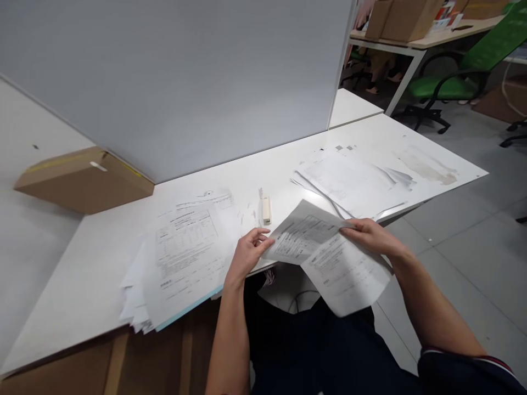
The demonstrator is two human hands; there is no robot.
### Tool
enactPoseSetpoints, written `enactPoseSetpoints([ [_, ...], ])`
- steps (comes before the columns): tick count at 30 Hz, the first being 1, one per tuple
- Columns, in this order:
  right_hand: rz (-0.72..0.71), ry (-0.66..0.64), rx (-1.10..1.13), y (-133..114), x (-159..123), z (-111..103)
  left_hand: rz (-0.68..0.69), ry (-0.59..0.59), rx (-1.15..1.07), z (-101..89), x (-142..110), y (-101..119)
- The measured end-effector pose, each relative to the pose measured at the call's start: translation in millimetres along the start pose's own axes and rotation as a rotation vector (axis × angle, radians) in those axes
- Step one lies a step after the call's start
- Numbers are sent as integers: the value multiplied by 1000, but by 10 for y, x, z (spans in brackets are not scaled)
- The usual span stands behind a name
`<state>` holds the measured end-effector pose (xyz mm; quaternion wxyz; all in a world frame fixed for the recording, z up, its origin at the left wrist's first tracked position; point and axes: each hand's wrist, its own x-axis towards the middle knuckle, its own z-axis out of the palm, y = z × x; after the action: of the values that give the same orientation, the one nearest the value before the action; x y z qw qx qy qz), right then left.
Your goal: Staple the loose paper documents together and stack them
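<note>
I hold a set of printed sheets over my lap at the desk's front edge. My left hand pinches the left edge of the top sheet, fingers closed on it. My right hand grips the same papers at their upper right, with the lower sheet hanging down beneath it. A white stapler lies on the white desk just beyond my left hand. A thick stack of printed forms lies to the left of my hands, overhanging the desk edge.
Another loose pile of papers lies at the right of the desk. A cardboard box sits at the back left against a grey partition. A green office chair and another desk with boxes stand beyond, right.
</note>
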<state>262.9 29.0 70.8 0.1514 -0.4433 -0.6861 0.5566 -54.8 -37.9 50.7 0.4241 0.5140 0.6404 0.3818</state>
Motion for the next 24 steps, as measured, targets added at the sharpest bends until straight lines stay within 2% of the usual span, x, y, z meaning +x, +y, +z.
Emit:
enactPoseSetpoints([
  [4, 312, 22, 358, 253, -23, -14, -94, 146, -125, 32, 98, -171],
  [6, 380, 55, 426, 330, -28, 45, -119, 180, -205, 90, 138, -235],
  [9, 384, 62, 490, 396, -29, 153, -179, 151, -250, 188, 160, -273],
  [13, 376, 100, 541, 442, -30, 243, -247, 190, -185, 262, 148, -258],
  [24, 362, 139, 547, 381, 59, 375, -231, 251, -74, 259, 213, -302],
])
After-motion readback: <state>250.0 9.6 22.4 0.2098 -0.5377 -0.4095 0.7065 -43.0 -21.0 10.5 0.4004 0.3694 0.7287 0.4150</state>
